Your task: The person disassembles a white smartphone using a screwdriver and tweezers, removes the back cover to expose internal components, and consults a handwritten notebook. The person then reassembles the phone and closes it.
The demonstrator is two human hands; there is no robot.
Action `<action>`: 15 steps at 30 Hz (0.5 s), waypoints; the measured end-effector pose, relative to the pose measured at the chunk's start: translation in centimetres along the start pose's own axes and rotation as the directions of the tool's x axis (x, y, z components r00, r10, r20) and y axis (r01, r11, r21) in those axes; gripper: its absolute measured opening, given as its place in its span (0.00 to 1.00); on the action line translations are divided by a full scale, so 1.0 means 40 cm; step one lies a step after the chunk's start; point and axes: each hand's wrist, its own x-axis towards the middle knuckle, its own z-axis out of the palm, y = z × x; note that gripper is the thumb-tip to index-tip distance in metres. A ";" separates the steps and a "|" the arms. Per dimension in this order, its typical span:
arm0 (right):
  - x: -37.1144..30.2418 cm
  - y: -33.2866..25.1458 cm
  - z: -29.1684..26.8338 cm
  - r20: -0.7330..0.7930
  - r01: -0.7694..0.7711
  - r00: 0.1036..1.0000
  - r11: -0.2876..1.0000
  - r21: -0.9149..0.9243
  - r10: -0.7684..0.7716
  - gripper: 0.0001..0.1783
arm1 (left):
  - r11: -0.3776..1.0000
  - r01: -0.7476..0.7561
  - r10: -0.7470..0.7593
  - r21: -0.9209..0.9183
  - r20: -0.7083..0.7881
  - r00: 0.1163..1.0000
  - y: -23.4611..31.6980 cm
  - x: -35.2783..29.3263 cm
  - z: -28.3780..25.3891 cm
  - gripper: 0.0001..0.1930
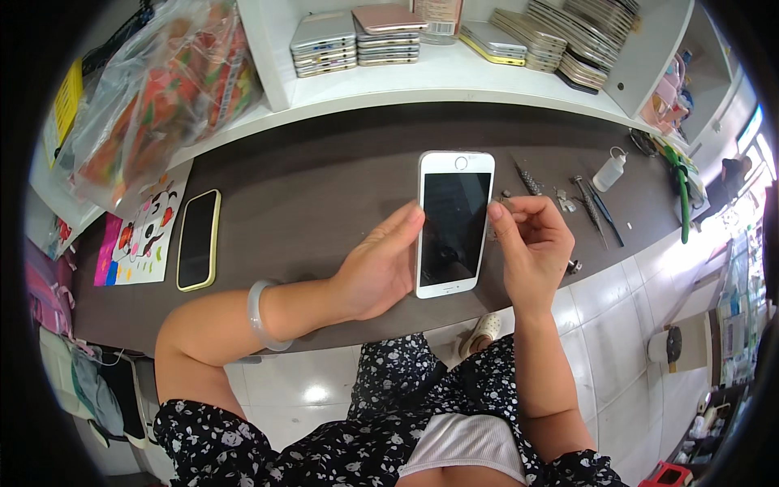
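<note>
A white smartphone (454, 223) with a dark screen is held above the brown desk, its round home button toward the far end. My left hand (381, 260) grips it along the left edge, thumb on the front rim and the other fingers behind. At the phone's right edge, my right hand (535, 243) is closed in a pinch of thumb and forefinger. Whatever may be between those fingertips is too small to make out. Just beyond that hand lie a knurled tool (527, 177) and small metal parts (565, 200).
A second phone in a pale yellow case (199, 239) lies left beside a colourful drawing (146, 231). Right are a screwdriver (591, 209), tweezers (607, 215) and a small squeeze bottle (610, 169). Stacked phones (324, 49) fill the white shelf (406, 89). A person (730, 178) is far right.
</note>
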 end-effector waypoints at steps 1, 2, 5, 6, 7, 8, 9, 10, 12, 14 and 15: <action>0.001 -0.001 0.001 0.001 0.001 1.000 1.000 -0.009 -0.001 0.06 | 1.000 -0.002 0.002 0.004 0.009 1.000 0.002 0.001 -0.001 0.22; 0.001 -0.002 0.006 0.001 0.002 1.000 1.000 -0.019 -0.002 0.06 | 1.000 -0.003 0.003 0.008 0.018 1.000 0.006 0.000 -0.005 0.22; 0.003 -0.003 0.018 0.005 -0.007 1.000 1.000 -0.016 0.007 0.06 | 1.000 0.021 -0.021 0.013 0.022 1.000 0.012 -0.002 -0.013 0.23; 0.008 0.000 0.013 0.010 -0.002 1.000 1.000 -0.026 0.003 0.06 | 0.999 0.030 -0.030 0.020 0.025 0.999 0.011 0.003 -0.014 0.23; 0.009 0.002 0.008 0.014 0.002 1.000 0.999 -0.035 -0.001 0.06 | 0.999 0.039 -0.039 0.028 0.028 0.999 0.009 0.006 -0.015 0.23; 0.007 0.001 0.009 0.009 -0.011 1.000 1.000 -0.014 0.011 0.06 | 0.997 0.075 -0.077 0.023 0.050 0.996 0.009 0.004 -0.015 0.24; 0.006 -0.003 0.012 0.004 -0.019 1.000 1.000 0.008 0.019 0.06 | 0.994 0.111 -0.112 0.021 0.076 0.991 0.012 0.003 -0.013 0.24; 0.006 -0.006 0.011 0.000 -0.027 1.000 0.999 0.029 0.027 0.06 | 0.989 0.145 -0.147 0.019 0.102 0.984 0.013 0.002 -0.012 0.24; 0.009 -0.008 0.001 0.005 -0.046 0.999 0.999 -0.014 0.046 0.07 | 0.987 0.161 -0.161 0.012 0.093 0.983 0.010 -0.002 -0.009 0.25; 0.008 -0.012 -0.008 0.013 -0.062 0.998 0.997 -0.042 0.063 0.08 | 0.988 0.155 -0.156 0.020 0.070 0.985 0.006 -0.002 -0.006 0.26; 0.008 -0.015 -0.008 0.021 -0.065 0.998 0.997 -0.044 0.066 0.08 | 0.990 0.138 -0.140 0.035 0.050 0.989 0.007 -0.002 -0.005 0.26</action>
